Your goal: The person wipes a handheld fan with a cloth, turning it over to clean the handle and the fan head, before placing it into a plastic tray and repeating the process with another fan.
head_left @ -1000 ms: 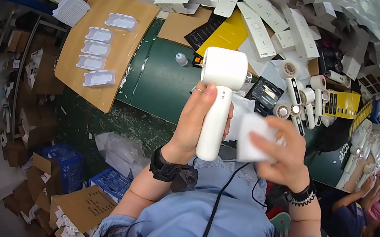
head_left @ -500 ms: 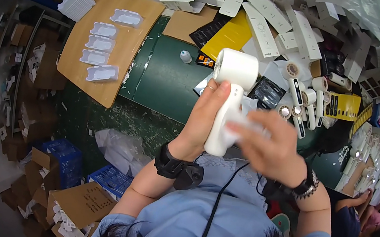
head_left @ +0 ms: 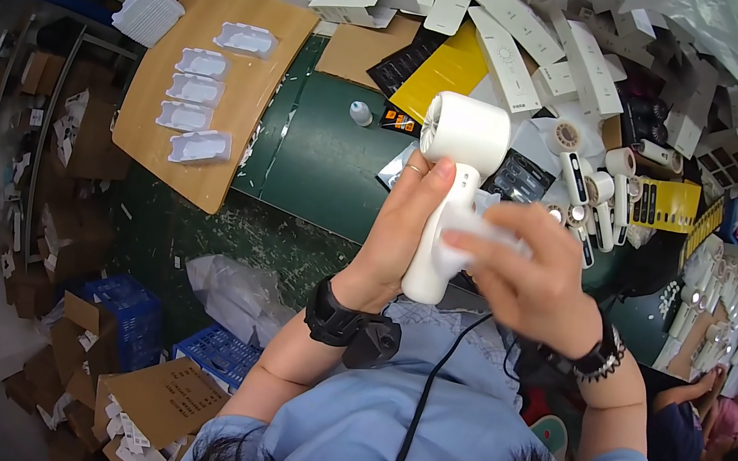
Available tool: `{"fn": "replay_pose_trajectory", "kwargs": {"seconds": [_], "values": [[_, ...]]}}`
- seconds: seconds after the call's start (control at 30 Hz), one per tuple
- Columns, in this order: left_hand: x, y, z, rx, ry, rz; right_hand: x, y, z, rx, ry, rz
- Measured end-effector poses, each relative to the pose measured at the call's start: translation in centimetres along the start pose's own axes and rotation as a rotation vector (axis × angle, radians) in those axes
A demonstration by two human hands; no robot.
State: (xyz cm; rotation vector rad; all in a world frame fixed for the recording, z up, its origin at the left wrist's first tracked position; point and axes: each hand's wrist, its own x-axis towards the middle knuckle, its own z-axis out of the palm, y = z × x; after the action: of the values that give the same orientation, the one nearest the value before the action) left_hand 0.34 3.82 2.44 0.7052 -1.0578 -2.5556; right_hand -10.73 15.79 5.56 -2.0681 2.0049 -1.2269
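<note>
Above the near edge of the green worktable (head_left: pixel 312 161), we hold the white handheld fan (head_left: pixel 467 161) between our hands, its long axis pointing away from us, barrel (head_left: pixel 472 130) outermost. Our left hand (head_left: pixel 397 231), nearer, wraps the handle (head_left: pixel 424 285) firmly; our right hand (head_left: pixel 541 276) pinches a blurred white cloth (head_left: pixel 468 219) over the handle's right side.

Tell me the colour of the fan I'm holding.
The handheld fan is white, seen best in the head view.
</note>
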Motion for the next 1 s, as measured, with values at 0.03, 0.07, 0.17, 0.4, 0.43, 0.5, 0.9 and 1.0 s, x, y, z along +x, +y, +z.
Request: {"fn": "replay_pose_trajectory", "kwargs": {"seconds": [0.03,0.07,0.17,0.4,0.43,0.5,0.9,1.0], "values": [[-0.2,0.0,-0.2,-0.009,-0.022,-0.016,-0.4,-0.6,0.1,0.001,-0.001,0.002],[-0.3,0.1,-0.3,-0.019,-0.045,-0.028,-1.1,-1.6,0.3,0.025,-0.040,-0.009],[0.3,0.0,-0.3,-0.041,-0.061,-0.021,-1.7,-2.5,0.6,0.076,-0.120,-0.031],[-0.2,1.0,-0.4,-0.045,-0.112,-0.095,0.3,1.0,-2.9,0.346,0.087,0.225],[-0.2,1.0,-0.4,-0.049,-0.107,-0.087,0.4,0.9,-2.9,0.346,0.088,0.226],[0.0,1.1,-0.5,-0.056,-0.097,-0.072,0.9,0.8,-2.7,0.311,0.039,0.210],[2.1,1.2,-1.6,-0.010,-0.077,0.043,-2.6,-1.0,2.0,0.233,-0.262,-0.104],[2.2,1.2,-2.5,-0.135,-0.156,0.079,-3.2,1.7,0.2,0.421,0.019,0.086]]}}
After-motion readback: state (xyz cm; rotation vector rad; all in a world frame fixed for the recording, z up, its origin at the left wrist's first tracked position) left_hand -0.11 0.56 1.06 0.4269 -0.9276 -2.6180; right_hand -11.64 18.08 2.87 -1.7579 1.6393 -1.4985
